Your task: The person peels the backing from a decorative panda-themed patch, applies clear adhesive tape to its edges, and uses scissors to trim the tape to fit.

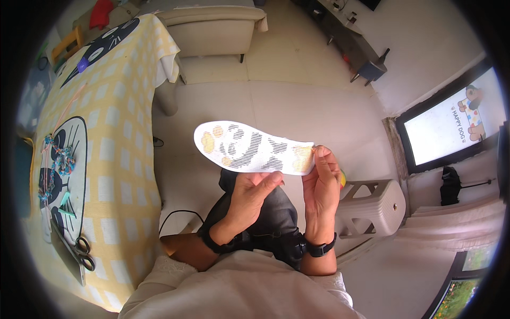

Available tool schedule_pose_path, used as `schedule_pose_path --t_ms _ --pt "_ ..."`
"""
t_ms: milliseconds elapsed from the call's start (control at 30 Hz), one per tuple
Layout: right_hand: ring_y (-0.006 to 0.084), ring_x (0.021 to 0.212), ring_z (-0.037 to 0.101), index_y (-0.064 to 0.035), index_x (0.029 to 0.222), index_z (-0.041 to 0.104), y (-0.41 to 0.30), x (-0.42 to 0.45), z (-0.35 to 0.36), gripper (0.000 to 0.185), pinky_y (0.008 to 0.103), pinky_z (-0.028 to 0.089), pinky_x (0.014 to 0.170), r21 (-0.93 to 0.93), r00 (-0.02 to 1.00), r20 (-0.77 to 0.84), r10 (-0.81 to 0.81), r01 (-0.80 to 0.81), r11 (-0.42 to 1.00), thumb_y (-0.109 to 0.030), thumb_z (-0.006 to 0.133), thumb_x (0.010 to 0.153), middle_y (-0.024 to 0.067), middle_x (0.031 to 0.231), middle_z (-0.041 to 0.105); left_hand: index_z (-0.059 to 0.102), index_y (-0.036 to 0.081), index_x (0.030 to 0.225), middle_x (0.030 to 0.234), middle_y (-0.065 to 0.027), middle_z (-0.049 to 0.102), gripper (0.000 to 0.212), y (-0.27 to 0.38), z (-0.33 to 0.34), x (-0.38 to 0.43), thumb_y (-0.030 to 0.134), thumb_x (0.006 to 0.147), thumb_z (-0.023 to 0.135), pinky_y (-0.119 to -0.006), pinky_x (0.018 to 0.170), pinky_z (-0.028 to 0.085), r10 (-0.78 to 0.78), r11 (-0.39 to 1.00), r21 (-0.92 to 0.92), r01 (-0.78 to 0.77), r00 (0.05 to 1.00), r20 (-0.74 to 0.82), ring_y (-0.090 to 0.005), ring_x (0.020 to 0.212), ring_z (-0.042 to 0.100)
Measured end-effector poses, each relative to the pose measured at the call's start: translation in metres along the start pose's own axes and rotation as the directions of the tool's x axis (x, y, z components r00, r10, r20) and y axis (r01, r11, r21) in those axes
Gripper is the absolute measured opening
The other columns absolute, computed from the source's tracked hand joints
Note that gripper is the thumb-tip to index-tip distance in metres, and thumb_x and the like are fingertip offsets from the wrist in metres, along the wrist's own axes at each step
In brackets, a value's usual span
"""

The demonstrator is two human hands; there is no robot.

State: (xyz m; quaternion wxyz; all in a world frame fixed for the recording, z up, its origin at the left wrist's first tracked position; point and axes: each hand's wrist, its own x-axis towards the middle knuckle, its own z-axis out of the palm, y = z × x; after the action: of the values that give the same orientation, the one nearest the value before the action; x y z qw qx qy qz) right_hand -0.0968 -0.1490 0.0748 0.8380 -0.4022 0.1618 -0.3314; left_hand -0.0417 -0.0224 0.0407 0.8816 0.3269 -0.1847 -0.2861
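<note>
A white insole (pixel 261 137) with stitched black and orange patterns is held up in front of me, its toe end to the left. My left hand (pixel 252 195) grips its near edge around the middle, thumb on top and fingers mostly hidden beneath. At the heel end, my right hand (pixel 322 175) pinches the edge between thumb and fingertips. Whether a needle or thread is between those fingertips is too small to tell. Below the insole are my dark trousers (pixel 275 215).
Left stands a table with a yellow checked cloth (pixel 119 167). On it lie scissors (pixel 85 254), a flat tablet-like object (pixel 65 249), colourful braided cord (pixel 65 161) and a purple item (pixel 82 65). A plastic stool (pixel 374 207) is at right; a sofa (pixel 211 36) stands beyond.
</note>
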Motion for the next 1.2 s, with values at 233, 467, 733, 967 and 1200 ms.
schedule_pose_path --t_ms 233,467,733,967,1200 --pt "0.0161 0.07 0.054 0.0016 0.109 0.047 0.012 -0.021 0.014 0.021 0.0287 0.047 0.066 -0.847 0.893 0.334 -0.303 0.425 0.32 -0.006 0.058 0.094 0.0087 0.08 0.055 0.063 0.001 0.107 0.1 -0.0054 0.066 0.015 0.015 -0.017 0.006 0.005 0.093 0.059 -0.028 0.067 0.047 0.22 0.965 0.18 -0.193 0.965 -0.142 -0.011 0.083 0.058" --pt "0.0189 0.054 0.053 0.0011 0.115 0.038 0.018 -0.024 0.018 0.029 0.0295 0.046 0.053 -0.813 0.884 0.441 -0.156 0.467 0.348 -0.007 0.057 0.095 0.0115 0.069 0.057 0.063 -0.004 0.103 0.088 -0.001 0.064 0.013 0.021 -0.021 0.001 0.001 0.093 0.059 -0.02 0.065 0.043 0.17 0.941 0.309 -0.138 0.982 -0.078 -0.0036 0.075 0.053" --pt "0.0125 0.06 0.053 0.0002 0.113 0.038 0.042 -0.016 0.0 0.03 0.0257 0.045 0.056 -0.767 0.925 0.38 -0.015 0.324 0.555 -0.009 0.059 0.095 0.0081 0.071 0.056 0.065 -0.005 0.103 0.083 -0.0006 0.064 0.014 0.021 -0.032 0.002 -0.002 0.089 0.061 -0.02 0.058 0.038 0.123 0.914 0.401 -0.066 0.986 -0.116 -0.0023 0.068 0.049" --pt "0.0117 0.062 0.053 -0.0004 0.112 0.037 0.062 -0.015 -0.02 0.032 0.0251 0.045 0.058 -0.697 0.955 0.295 0.045 0.182 0.694 -0.008 0.061 0.094 0.0077 0.071 0.056 0.063 -0.006 0.105 0.09 -0.0043 0.068 0.017 0.01 -0.044 -0.001 -0.003 0.09 0.058 -0.021 0.067 0.048 0.113 0.856 0.515 -0.043 0.988 -0.104 -0.0047 0.077 0.059" --pt "0.011 0.069 0.056 -0.0022 0.109 0.036 0.073 -0.011 -0.039 0.033 0.0246 0.047 0.063 -0.622 0.955 0.283 0.087 0.114 0.775 -0.005 0.064 0.092 0.0091 0.076 0.061 0.064 -0.005 0.109 0.098 -0.0066 0.069 0.02 -0.005 -0.054 -0.001 -0.003 0.089 0.061 -0.022 0.074 0.049 0.025 0.871 0.49 0.044 0.991 -0.134 -0.0078 0.085 0.063"
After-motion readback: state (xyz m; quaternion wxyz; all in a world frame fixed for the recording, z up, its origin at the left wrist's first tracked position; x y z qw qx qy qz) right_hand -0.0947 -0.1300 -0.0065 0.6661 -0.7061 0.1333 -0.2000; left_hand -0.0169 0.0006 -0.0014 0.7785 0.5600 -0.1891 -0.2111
